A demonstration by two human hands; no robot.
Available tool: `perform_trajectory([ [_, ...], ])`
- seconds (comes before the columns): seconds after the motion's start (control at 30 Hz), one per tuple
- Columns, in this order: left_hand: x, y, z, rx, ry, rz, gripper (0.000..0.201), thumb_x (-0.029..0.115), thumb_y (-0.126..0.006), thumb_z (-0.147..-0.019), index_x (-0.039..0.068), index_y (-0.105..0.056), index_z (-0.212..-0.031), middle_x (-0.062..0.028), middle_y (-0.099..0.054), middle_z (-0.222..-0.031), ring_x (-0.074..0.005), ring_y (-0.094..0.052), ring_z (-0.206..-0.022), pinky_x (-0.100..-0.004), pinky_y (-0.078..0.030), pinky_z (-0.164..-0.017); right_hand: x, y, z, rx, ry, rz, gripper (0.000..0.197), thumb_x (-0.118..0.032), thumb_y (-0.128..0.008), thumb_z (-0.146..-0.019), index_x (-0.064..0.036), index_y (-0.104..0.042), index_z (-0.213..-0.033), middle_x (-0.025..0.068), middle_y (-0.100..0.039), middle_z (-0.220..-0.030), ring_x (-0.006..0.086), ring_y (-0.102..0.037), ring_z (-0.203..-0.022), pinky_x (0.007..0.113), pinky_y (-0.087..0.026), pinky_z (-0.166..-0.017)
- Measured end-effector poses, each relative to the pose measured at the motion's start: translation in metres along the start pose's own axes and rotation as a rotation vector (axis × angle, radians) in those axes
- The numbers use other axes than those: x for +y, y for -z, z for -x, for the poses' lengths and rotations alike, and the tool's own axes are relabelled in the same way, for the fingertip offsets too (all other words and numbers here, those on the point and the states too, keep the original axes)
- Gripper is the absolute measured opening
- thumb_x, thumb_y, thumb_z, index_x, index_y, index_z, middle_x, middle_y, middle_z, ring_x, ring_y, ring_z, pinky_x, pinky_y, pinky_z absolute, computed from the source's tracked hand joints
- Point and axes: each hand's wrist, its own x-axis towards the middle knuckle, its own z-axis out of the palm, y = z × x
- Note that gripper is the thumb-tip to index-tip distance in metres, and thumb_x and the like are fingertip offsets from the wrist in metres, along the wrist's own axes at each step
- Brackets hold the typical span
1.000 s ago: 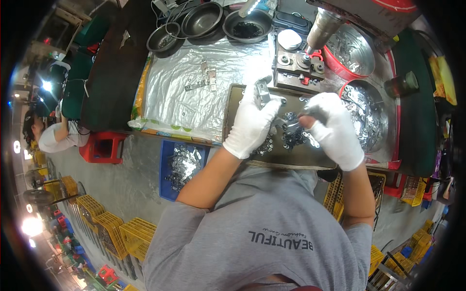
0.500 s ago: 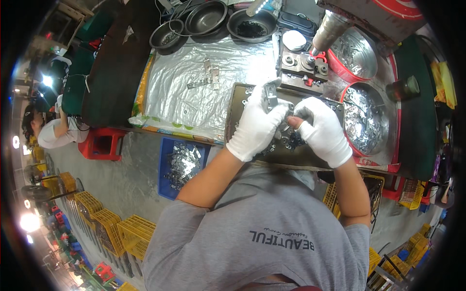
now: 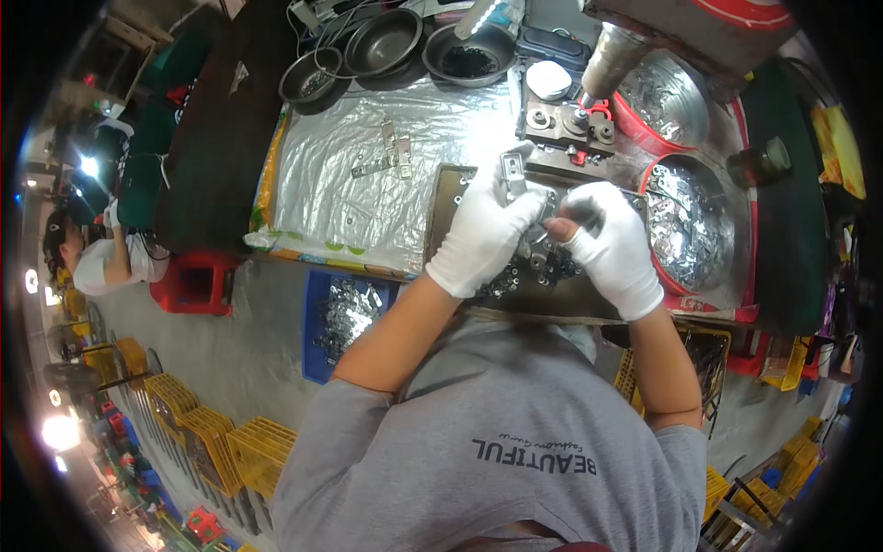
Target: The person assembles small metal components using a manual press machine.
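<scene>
White gloves cover both hands, which come close together above a dark metal tray (image 3: 444, 207). My left hand (image 3: 483, 230) is closed around a small metal bracket (image 3: 512, 168) that sticks up past the fingers, a slot showing in its face. Close by on the right, my right hand (image 3: 607, 241) has thumb and fingers pinched, the thumb tip bare; what lies in the pinch is too small to make out. Beneath them, small dark metal parts (image 3: 550, 267) lie loose in the tray.
A press (image 3: 614, 60) with a die block (image 3: 566, 127) stands beyond the tray. Right of it are round pans of metal parts (image 3: 690, 221). Several flat pieces (image 3: 388, 156) lie on the silvery sheet (image 3: 322, 193). Dark bowls (image 3: 471, 55) line the back; a blue bin (image 3: 317, 366) sits lower left.
The bracket in my left hand has tilted, showing more of its slotted face. My right hand stays near the left with only slight finger movement. The whole view has shifted slightly.
</scene>
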Motion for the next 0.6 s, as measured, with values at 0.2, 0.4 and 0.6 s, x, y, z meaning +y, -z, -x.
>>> perform_trajectory([
  [0.2,-0.003,0.003,-0.062,-0.077,-0.157,0.128,0.051,0.002,-0.06,-0.091,-0.001,-0.042,-0.139,-0.007,-0.064,-0.101,-0.0111,-0.063,-0.077,-0.0213,-0.051,-0.063,0.07,0.053,0.009,0.714,0.175,0.415,0.024,-0.017,-0.077,-0.081,-0.0033,-0.067,-0.097,0.0117,-0.066,-0.099,0.029,-0.063,-0.094,0.037,-0.047,-0.088],
  [0.4,-0.014,-0.001,-0.124,-0.016,-0.459,-0.41,0.029,0.002,-0.06,-0.089,0.003,-0.063,-0.118,-0.0003,-0.064,-0.1,-0.0066,-0.059,-0.084,-0.0223,-0.049,-0.072,0.16,0.105,0.065,0.81,-0.245,0.883,0.024,-0.029,-0.073,-0.084,-0.0054,-0.07,-0.087,0.0116,-0.07,-0.098,0.0312,-0.062,-0.099,0.042,-0.047,-0.09],
  [0.6,-0.02,-0.003,-0.137,-0.076,-0.351,-0.335,0.024,0.005,-0.057,-0.092,0.006,-0.061,-0.116,-0.0009,-0.061,-0.094,-0.0057,-0.057,-0.078,-0.0232,-0.049,-0.066,0.193,0.103,0.105,0.927,-0.406,0.898,0.023,-0.028,-0.074,-0.082,-0.006,-0.071,-0.086,0.0112,-0.071,-0.096,0.0304,-0.063,-0.098,0.042,-0.048,-0.088],
])
